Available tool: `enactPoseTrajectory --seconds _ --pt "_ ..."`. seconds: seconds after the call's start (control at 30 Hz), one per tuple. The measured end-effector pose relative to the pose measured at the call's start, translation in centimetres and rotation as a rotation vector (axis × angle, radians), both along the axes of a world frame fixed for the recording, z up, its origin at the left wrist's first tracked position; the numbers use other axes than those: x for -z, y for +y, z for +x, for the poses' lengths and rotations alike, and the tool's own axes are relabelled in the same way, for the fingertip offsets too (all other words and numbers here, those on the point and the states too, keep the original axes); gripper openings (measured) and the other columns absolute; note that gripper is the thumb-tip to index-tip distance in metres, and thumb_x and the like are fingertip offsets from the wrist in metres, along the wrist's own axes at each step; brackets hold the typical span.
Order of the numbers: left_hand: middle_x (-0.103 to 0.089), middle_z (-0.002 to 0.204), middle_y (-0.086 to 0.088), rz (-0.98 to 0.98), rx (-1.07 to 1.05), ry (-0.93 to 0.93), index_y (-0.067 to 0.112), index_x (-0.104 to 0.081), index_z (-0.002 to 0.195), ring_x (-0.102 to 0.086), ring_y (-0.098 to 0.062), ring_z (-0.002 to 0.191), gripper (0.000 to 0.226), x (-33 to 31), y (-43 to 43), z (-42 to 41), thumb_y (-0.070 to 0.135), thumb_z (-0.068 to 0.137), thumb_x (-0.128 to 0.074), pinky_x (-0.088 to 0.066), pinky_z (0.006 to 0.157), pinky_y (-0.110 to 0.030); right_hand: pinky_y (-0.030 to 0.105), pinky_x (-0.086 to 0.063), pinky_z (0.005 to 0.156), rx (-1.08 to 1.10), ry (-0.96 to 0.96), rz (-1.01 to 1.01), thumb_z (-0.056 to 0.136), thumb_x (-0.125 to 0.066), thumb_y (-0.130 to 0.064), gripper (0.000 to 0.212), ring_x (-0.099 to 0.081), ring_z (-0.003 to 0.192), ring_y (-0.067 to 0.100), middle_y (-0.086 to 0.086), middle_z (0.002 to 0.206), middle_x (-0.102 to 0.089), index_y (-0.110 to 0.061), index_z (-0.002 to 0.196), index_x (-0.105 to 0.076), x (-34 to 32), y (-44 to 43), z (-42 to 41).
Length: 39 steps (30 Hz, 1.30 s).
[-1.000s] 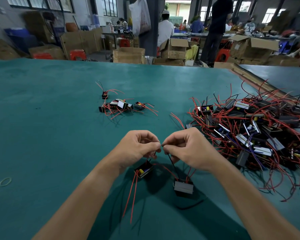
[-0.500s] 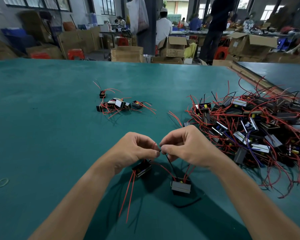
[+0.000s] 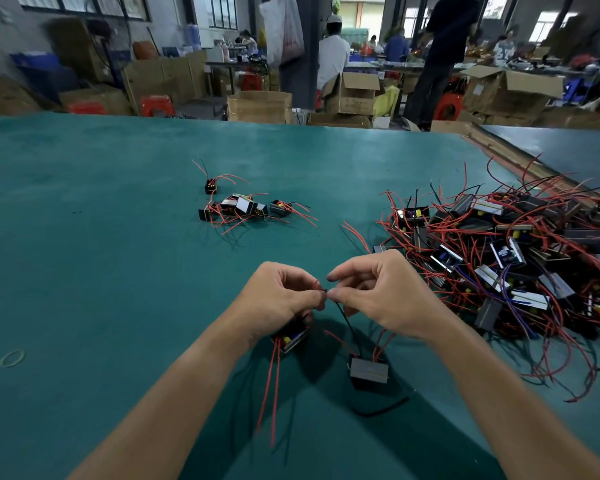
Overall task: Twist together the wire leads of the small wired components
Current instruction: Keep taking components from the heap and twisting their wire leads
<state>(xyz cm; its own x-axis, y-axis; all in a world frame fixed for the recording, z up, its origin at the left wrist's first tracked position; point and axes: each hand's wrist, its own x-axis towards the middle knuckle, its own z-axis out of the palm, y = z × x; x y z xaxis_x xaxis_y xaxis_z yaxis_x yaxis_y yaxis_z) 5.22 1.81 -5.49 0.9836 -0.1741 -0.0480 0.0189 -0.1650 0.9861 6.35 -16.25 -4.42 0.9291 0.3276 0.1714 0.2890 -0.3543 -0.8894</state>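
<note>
My left hand (image 3: 281, 299) and my right hand (image 3: 378, 292) meet fingertip to fingertip above the green table (image 3: 101, 254), pinching thin wire leads between them. One small black component with a yellow part (image 3: 291, 339) hangs just under my left hand, and two long red leads trail down from it. A second component with a grey face (image 3: 368, 370) rests on the table below my right hand. Its black lead (image 3: 347, 323) runs up to the pinch point. My right index finger is lifted slightly.
A big tangled heap of the same components with red and black leads (image 3: 499, 258) fills the table's right side. A small cluster of them (image 3: 239, 206) lies farther back at centre. A rubber band (image 3: 12, 358) lies at left. People and cardboard boxes (image 3: 350, 91) stand beyond the table.
My hands have stayed together at the pinch point, the fingers shifting a little on the leads. My right index finger has lifted. The left component swung slightly under my left hand.
</note>
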Motion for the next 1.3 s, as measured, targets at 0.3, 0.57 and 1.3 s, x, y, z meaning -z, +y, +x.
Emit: enactPoseTrajectory --seconds 0.3,0.57,1.3 --pt "-0.068 0.069 -0.009 -0.032 0.043 -0.048 0.008 -0.073 0.072 -0.054 -0.013 0.050 0.014 0.1 -0.1 -0.1 0.005 0.085 -0.070 -0.047 0.052 -0.021 0.023 -0.053 0.061 0.054 -0.187 -0.025 0.077 -0.081 -0.010 0.031 -0.062 0.059 0.012 -0.003 0.072 -0.072 -0.035 0.092 -0.070 0.3 0.2 0.1" --pt "-0.065 0.066 -0.012 -0.027 0.088 0.004 -0.001 -0.075 0.085 -0.050 -0.018 0.058 0.009 0.0 -0.1 -0.3 -0.006 0.077 -0.072 -0.044 0.058 -0.024 0.037 -0.048 0.055 0.028 -0.174 -0.112 0.078 -0.080 -0.013 0.010 -0.055 0.054 0.013 0.003 0.062 -0.068 -0.019 0.074 -0.074 0.2 -0.3 0.4" --pt "-0.063 0.061 -0.003 -0.040 0.086 0.037 0.009 -0.073 0.073 -0.048 -0.009 0.048 0.011 -0.1 -0.6 -0.3 0.001 0.081 -0.072 -0.041 0.051 -0.017 0.017 -0.043 0.056 -0.117 -0.147 -0.159 0.084 -0.070 -0.001 0.016 -0.054 0.055 0.001 -0.005 0.061 -0.066 -0.014 0.074 -0.072 -0.7 -0.9 -0.1"
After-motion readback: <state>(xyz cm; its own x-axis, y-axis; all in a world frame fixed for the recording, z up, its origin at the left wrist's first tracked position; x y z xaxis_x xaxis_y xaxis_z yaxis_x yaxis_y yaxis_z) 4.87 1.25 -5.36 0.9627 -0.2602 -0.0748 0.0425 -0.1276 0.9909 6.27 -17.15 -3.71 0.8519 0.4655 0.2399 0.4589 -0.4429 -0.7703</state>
